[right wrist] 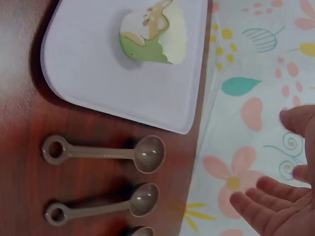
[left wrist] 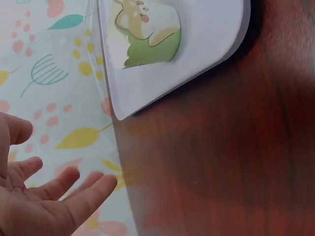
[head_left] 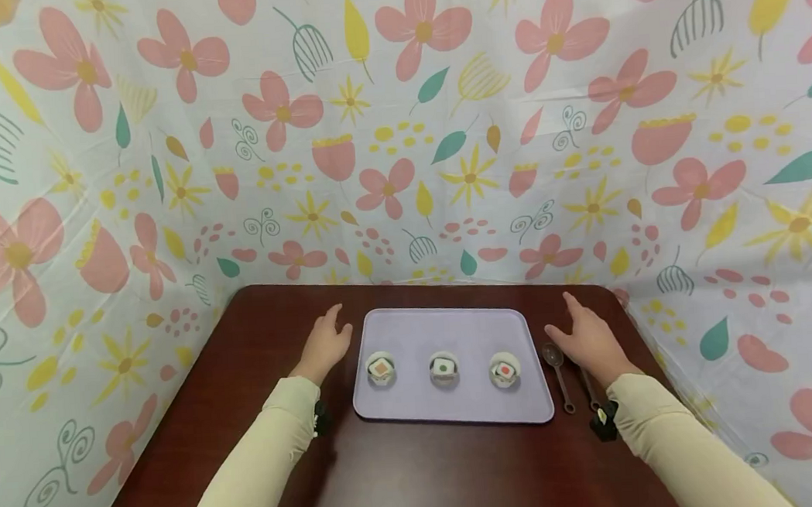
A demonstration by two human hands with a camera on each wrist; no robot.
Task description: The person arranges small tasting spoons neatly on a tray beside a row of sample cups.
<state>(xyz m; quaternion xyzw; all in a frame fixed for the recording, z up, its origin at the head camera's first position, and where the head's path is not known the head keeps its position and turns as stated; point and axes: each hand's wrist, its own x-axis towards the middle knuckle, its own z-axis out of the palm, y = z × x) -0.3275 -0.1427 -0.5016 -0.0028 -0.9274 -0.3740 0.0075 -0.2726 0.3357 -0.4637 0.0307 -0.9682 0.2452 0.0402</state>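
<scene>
A pale lilac tray [head_left: 445, 328] bears three small paper cups in a row. The left cup [head_left: 382, 379] holds a white piece with an orange mark, the middle cup [head_left: 444, 377] one with a green mark, the right cup [head_left: 505, 381] one with a red mark. My left hand [head_left: 324, 342] hovers left of the tray, fingers extended and apart from it. Beyond the tray's right side, my right hand [head_left: 589, 341] has its fingers spread and holds nothing. Brown measuring spoons lie beneath it, including one spoon [right wrist: 149, 154] and another below it [right wrist: 143, 199].
Everything lies on a dark reddish-brown table [head_left: 405, 471]. A floral cloth [head_left: 384, 131] hangs behind the table and along both sides. In the wrist views, the cups [left wrist: 162, 29] show a cartoon dog on green. A third spoon [right wrist: 142, 231] is partly cut off.
</scene>
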